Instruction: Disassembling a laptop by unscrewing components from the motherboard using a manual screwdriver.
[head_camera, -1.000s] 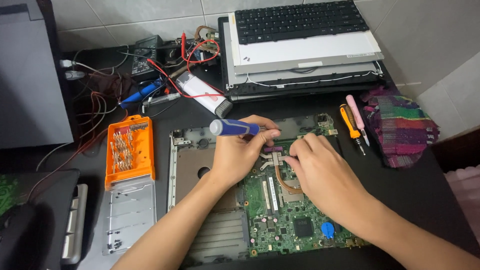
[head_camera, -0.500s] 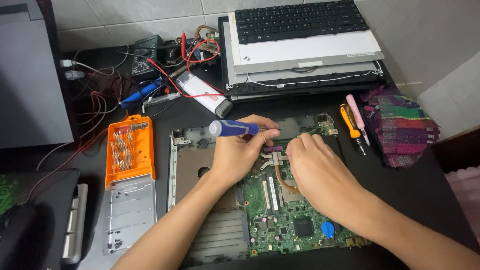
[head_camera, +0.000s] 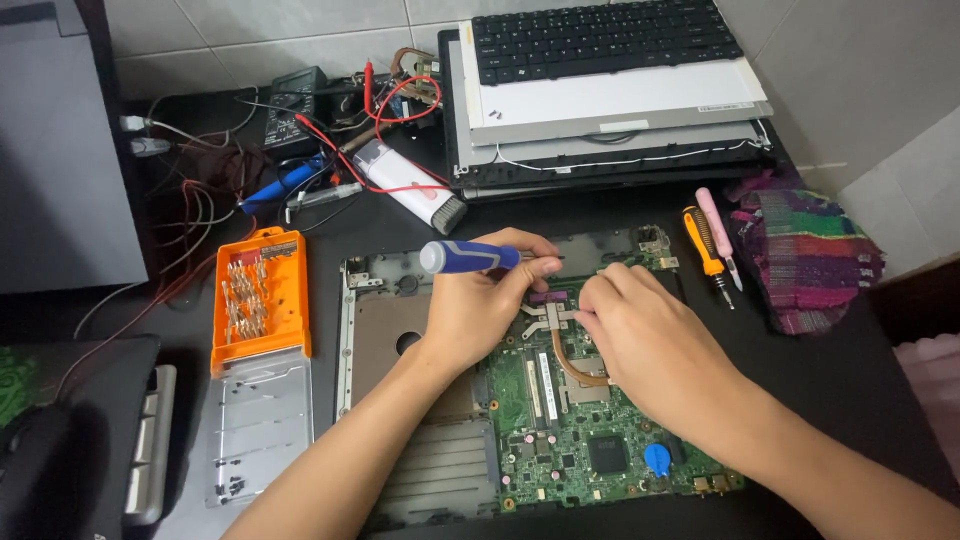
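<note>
A green laptop motherboard (head_camera: 590, 440) lies in an opened laptop base (head_camera: 375, 335) on the black table. A copper heat pipe (head_camera: 572, 368) with a metal bracket (head_camera: 545, 315) crosses the board. My left hand (head_camera: 475, 305) is closed around a blue-and-grey screwdriver (head_camera: 468, 256), its handle pointing left. The tip is hidden behind my fingers near the bracket. My right hand (head_camera: 650, 340) rests on the board just right of the bracket, fingertips touching the heat-pipe assembly.
An orange bit case (head_camera: 260, 300) with a clear lid sits left of the base. Behind are a removed keyboard (head_camera: 600, 40) on stacked laptop panels, a multimeter (head_camera: 295, 100) with red leads, and a white brush (head_camera: 410, 185). An orange screwdriver (head_camera: 705, 250), pink tool (head_camera: 718, 230) and woven cloth (head_camera: 805, 255) lie right.
Both hands stay at the heat-pipe bracket. The left hand's screwdriver handle has shifted very slightly. Nothing else has moved.
</note>
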